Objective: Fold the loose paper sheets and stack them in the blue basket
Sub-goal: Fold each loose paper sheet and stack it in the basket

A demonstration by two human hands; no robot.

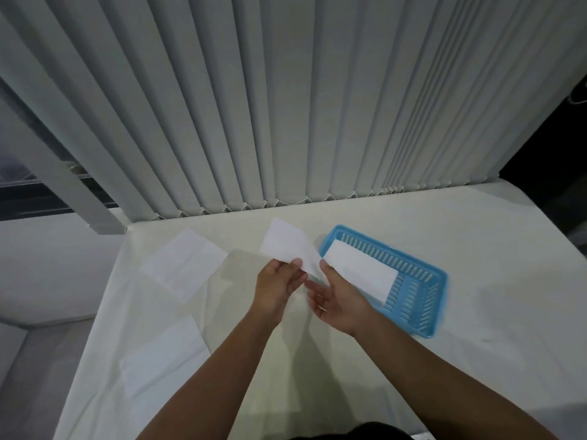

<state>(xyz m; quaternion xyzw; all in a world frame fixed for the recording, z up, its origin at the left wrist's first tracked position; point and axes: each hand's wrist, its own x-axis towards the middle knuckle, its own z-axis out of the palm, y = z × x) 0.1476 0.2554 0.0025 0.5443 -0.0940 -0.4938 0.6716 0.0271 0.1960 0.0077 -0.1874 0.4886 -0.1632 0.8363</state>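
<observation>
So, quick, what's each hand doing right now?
Left hand: pinching the paper sheet.
Right hand: thumb by the sheet's edge; whether it grips cannot be told.

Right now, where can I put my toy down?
Bare table lies right of the blue basket and along the blinds behind it. The left is crowded: far loose sheet, near loose sheet. The held sheet fills the middle.

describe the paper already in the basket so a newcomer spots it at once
On the right of the white table sits a blue slotted basket. A folded sheet lies flat in its far-left half. It alone is inside the basket; the loose sheets lie on the table's left, and a held sheet is off the table.
</observation>
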